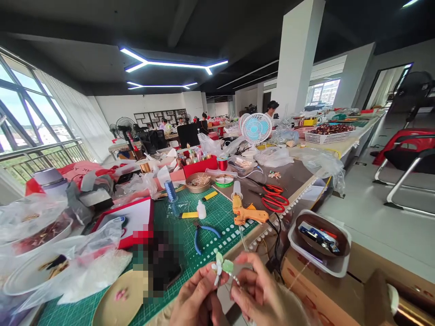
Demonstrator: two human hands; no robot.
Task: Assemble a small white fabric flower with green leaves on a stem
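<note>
Just past the table's front edge, my left hand (199, 296) pinches a small white and pale green flower ornament (219, 267) between thumb and fingers. My right hand (254, 290) is closed on a thin, beaded-looking stem (235, 278) that runs from the same ornament. Beyond the hands, blue-handled pliers (205, 235) lie on the green cutting mat (220, 210). An orange glue gun (248, 213) rests at the mat's right edge. A round tan dish (125, 308) holding small pink pieces sits to the left.
Red-handled scissors (275, 201), a white squeeze bottle (201, 210) and a blue thread spool (170, 191) lie farther back. A white bin (345, 235) stands on cardboard boxes (316, 290) at the right. Plastic bags and a red-rimmed tray (136, 222) crowd the left. People sit at distant tables.
</note>
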